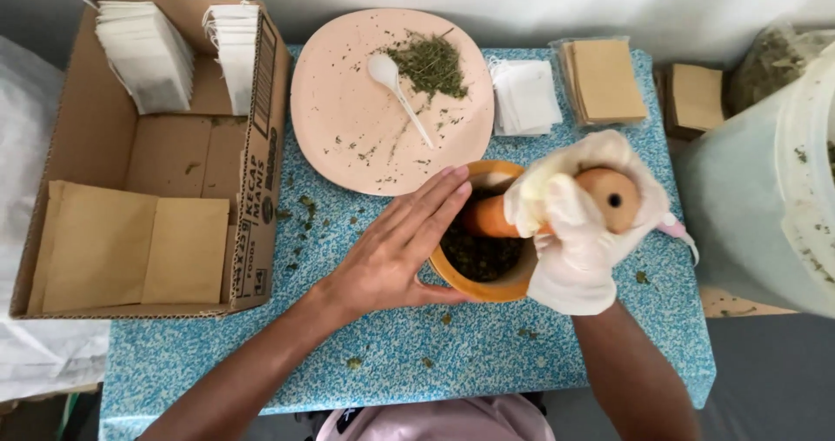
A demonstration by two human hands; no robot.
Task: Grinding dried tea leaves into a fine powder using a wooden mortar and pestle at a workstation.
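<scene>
Pounding dried leaves in a bowl on the worktop.
The gloved right hand [570, 250] has a closed grip on the pestle [600, 199] inside the bowl [474, 284]; the left hand [396, 250], fingers flat and open, rests against the bowl's rim, below the pink plate [348, 128].

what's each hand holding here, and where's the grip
The gloved right hand grips the wooden pestle near its upper end; the left hand lies flat against the mortar rim.
</scene>
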